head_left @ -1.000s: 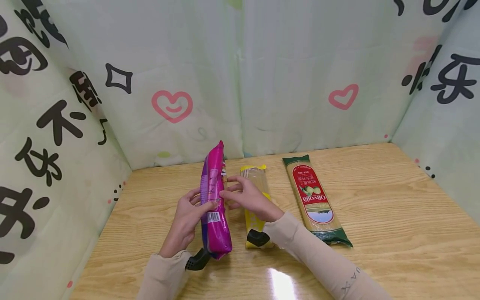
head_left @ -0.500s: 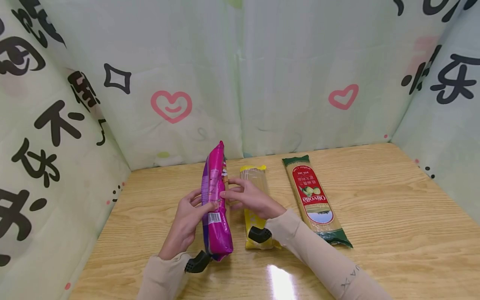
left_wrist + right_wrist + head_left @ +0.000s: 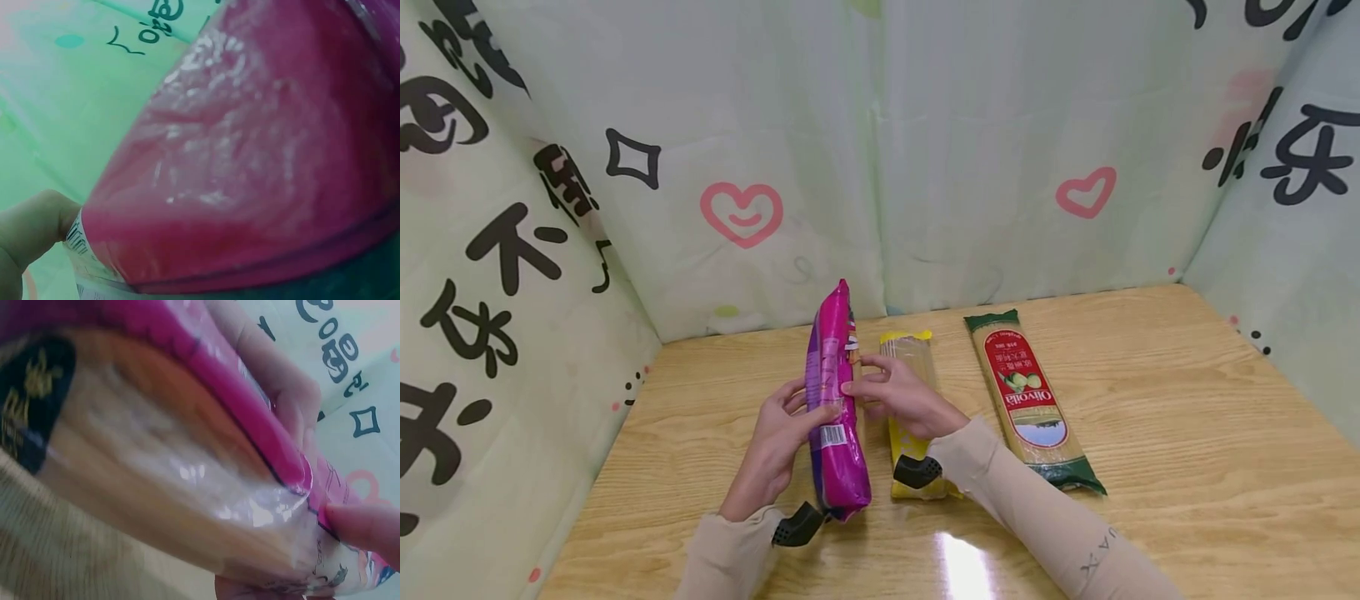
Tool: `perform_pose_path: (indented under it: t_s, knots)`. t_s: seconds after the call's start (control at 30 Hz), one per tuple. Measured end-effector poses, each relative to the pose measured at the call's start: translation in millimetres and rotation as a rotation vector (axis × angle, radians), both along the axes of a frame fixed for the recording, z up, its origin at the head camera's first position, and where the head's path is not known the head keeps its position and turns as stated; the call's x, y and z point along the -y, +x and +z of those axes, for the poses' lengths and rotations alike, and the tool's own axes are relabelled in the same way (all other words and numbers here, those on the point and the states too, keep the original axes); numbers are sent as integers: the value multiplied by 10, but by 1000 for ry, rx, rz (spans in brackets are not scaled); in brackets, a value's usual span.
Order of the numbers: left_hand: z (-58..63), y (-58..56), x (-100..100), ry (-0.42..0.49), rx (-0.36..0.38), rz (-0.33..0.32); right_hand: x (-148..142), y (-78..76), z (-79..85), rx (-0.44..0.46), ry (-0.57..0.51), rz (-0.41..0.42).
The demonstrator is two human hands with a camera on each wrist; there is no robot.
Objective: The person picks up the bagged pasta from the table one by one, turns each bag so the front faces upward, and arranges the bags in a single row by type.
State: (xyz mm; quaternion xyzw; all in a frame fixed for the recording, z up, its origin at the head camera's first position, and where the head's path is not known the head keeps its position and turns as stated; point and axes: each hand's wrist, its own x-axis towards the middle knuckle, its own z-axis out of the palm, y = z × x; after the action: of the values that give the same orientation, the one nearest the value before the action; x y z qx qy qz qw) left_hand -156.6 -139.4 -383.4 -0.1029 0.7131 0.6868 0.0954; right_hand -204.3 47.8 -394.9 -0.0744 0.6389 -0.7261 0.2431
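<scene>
A magenta noodle packet (image 3: 837, 417) stands tilted on its edge between the two hands in the head view. My left hand (image 3: 778, 433) grips its left side, thumb across the face near the barcode. My right hand (image 3: 906, 400) holds the opposite side, thumb on the magenta face and fingers towards the windowed side. Through that packet's clear window, pale noodles (image 3: 150, 450) show in the right wrist view. The magenta wrapping (image 3: 237, 162) fills much of the left wrist view, with the left thumb (image 3: 37, 225) at its barcode corner.
A yellow-ended noodle packet (image 3: 916, 354) lies partly under the right hand and wrist. Farther right, a green-ended pasta packet (image 3: 1026, 392) with a red label lies flat on the wooden table (image 3: 1195, 433). Printed curtains (image 3: 970, 167) close off the back and sides.
The magenta packet's lower end has shifted slightly to the right, with both hands still holding it. The other two packets stay where they were.
</scene>
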Motion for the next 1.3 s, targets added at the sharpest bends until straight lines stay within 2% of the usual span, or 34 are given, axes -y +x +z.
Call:
perform_pose_path:
  t_s: [0.43,0.63,0.9,1.3]
  knots:
    - [-32,-17,-22,-21,-17,-34,32,48,92,-17,26,-83]
    - [-29,1,-22,-50,-28,-16,53,65,138,-38,63,-91]
    - [-13,18,-31,-63,-134,-21,61,75,223,-75,136,-144]
    - [82,120,-80,-209,-240,0,103,85,240,-100,140,-180]
